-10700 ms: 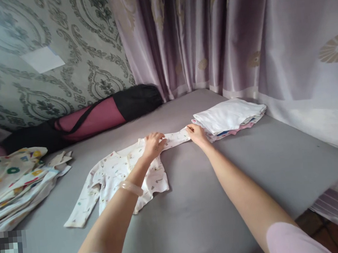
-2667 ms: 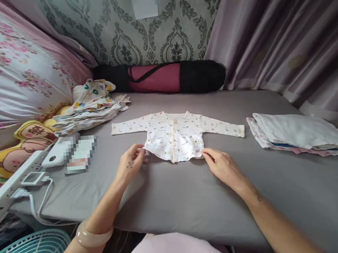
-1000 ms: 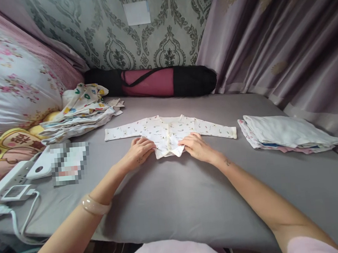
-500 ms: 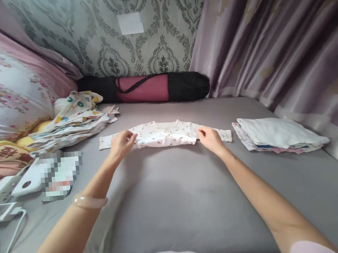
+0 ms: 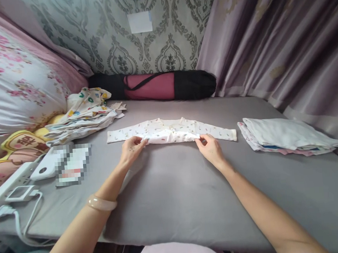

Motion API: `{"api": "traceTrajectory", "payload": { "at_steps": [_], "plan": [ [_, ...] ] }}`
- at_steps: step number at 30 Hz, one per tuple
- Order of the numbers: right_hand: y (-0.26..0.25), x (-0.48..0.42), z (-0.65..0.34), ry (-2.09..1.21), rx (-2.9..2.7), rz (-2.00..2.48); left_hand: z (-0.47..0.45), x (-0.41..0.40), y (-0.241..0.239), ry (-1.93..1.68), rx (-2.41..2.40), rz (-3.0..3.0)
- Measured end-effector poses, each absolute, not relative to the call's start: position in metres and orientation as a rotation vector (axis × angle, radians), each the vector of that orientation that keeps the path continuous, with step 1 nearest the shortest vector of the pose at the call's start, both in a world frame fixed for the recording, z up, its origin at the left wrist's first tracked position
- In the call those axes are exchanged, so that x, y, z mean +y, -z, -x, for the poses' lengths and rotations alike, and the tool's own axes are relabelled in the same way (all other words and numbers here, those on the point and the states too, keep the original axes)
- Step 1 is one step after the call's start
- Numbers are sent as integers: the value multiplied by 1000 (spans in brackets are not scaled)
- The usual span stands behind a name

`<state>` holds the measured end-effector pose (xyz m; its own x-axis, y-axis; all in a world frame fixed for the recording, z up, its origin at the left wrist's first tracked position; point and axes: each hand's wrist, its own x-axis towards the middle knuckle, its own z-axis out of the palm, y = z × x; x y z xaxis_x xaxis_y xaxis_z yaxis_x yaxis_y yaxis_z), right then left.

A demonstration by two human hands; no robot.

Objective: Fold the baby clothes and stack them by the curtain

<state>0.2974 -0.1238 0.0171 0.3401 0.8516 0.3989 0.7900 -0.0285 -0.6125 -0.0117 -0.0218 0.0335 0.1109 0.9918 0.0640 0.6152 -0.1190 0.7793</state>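
Observation:
A small white long-sleeved shirt (image 5: 172, 136) with a tiny scattered print lies across the grey sheet, its body folded into a narrow band and both sleeves stretched out sideways. My left hand (image 5: 133, 148) pinches the near left corner of the folded body. At the near right corner, my right hand (image 5: 209, 146) has thumb and finger closed on the cloth. The sleeve ends reach out past both hands. On my left forearm sits a pale bangle (image 5: 101, 203).
A pile of printed clothes (image 5: 86, 115) lies at left, a folded stack (image 5: 289, 134) at right. A black and red bag (image 5: 151, 87) lies along the wall. A power strip (image 5: 12, 183) with cables and a white device (image 5: 47, 165) are at near left.
Both hands have moved from the upper part of the folded body to its near corners. The sleeves now show more fully, and the camera view has shifted slightly left.

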Motion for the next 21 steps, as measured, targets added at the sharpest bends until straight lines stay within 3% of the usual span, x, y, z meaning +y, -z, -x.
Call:
{"api": "traceTrajectory", "payload": {
  "at_steps": [9, 16, 21],
  "plan": [
    [-23, -129, -321, -258, -1588, 1662, 27, -9, -32, -969, 1351, -2142],
    [-20, -137, -356, -541, -1840, 1605, 59, -7, -23, -744, 1108, -2260],
    [-26, -140, -347, -614, -1802, 1663, 56, -13, -35, -593, 1223, -2108]
  ]
}}
